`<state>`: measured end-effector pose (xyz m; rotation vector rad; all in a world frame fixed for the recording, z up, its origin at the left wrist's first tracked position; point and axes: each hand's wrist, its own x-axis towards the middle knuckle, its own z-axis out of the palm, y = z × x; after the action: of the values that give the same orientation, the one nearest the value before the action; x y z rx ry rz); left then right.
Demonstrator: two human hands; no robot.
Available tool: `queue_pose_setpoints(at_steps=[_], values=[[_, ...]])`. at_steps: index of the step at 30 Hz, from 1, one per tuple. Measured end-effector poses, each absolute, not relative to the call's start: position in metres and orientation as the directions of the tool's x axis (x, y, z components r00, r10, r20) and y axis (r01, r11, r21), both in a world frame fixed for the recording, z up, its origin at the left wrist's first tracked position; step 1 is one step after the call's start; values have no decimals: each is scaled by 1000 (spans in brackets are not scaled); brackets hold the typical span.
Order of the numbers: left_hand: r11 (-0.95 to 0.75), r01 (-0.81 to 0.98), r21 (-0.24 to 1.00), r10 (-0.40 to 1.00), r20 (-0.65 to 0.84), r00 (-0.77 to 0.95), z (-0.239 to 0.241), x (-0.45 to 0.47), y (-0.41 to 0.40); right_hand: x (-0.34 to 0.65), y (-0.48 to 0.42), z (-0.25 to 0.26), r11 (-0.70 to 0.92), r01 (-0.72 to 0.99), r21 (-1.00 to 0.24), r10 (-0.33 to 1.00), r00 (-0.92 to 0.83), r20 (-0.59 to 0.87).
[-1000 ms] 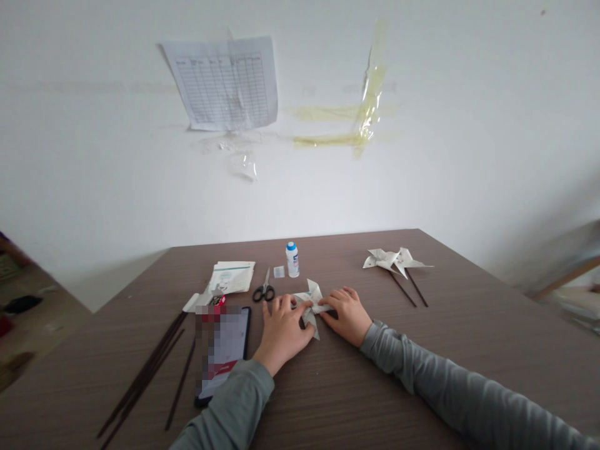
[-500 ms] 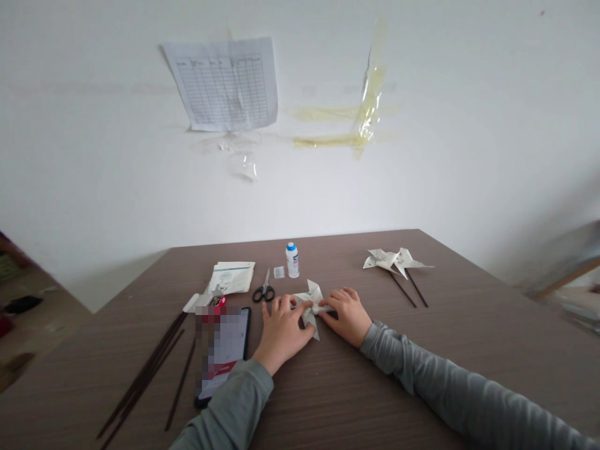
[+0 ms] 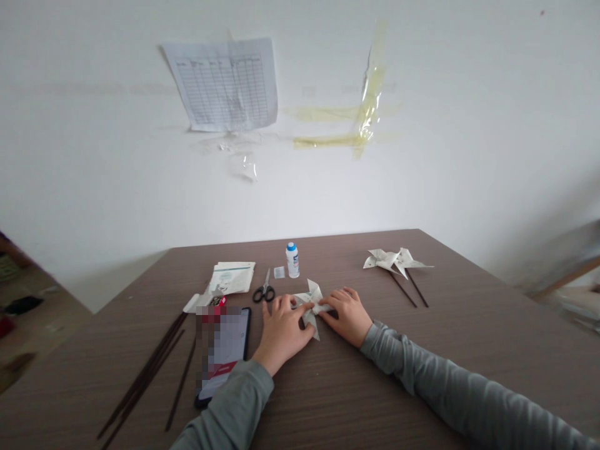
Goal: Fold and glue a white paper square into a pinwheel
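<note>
Both hands meet just below the centre of the frame on a folded paper pinwheel (image 3: 311, 307) lying flat on the brown tabletop (image 3: 469, 325). The left hand (image 3: 282, 328) rests palm down, fingers curled, its fingertips pinching the pinwheel's left side; the right hand (image 3: 345, 314) lies opposite, fingers bent, pressing the right side, as if to keep the folds from springing open. Neither hand lifts the paper, which sits between them, touching both. Grey sleeves run from the wrists toward the lower edge.

Just left of the left hand lies a phone (image 3: 224, 352), screen up, and beyond it a loose spread of thin dark sticks (image 3: 150, 369) angles toward the lower left corner. Above the hands, within easy reach, sit black-handled scissors (image 3: 264, 290), a small white glue bottle (image 3: 292, 259) with a blue cap, standing upright, and a stack of paper sheets (image 3: 233, 276).

To the upper right of the hands, well apart, two finished pinwheels (image 3: 394, 259) lie on their sticks, seemingly set aside.

On the white wall in the upper part of the frame hangs a printed table sheet (image 3: 225, 84), with strips of yellowed tape (image 3: 360, 115) to its right.
</note>
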<state>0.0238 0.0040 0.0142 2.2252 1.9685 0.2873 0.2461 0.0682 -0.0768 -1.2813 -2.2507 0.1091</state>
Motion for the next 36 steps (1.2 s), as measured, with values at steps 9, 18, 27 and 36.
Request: queue_pose_setpoints(at_steps=[9, 18, 27, 36], values=[[-134, 966, 221, 991, 6, 136, 18, 23, 5, 246, 67, -73, 532, 775, -341, 829, -396, 394], [-141, 956, 259, 990, 48, 133, 3, 19, 8, 246, 67, -70, 542, 770, -337, 821, -399, 408], [-165, 953, 254, 984, 102, 143, -6, 15, 8, 249, 67, -71, 555, 752, -355, 813, -399, 425], [-176, 947, 268, 984, 83, 159, -4, 14, 9, 250, 67, -70, 553, 747, -370, 820, -408, 402]])
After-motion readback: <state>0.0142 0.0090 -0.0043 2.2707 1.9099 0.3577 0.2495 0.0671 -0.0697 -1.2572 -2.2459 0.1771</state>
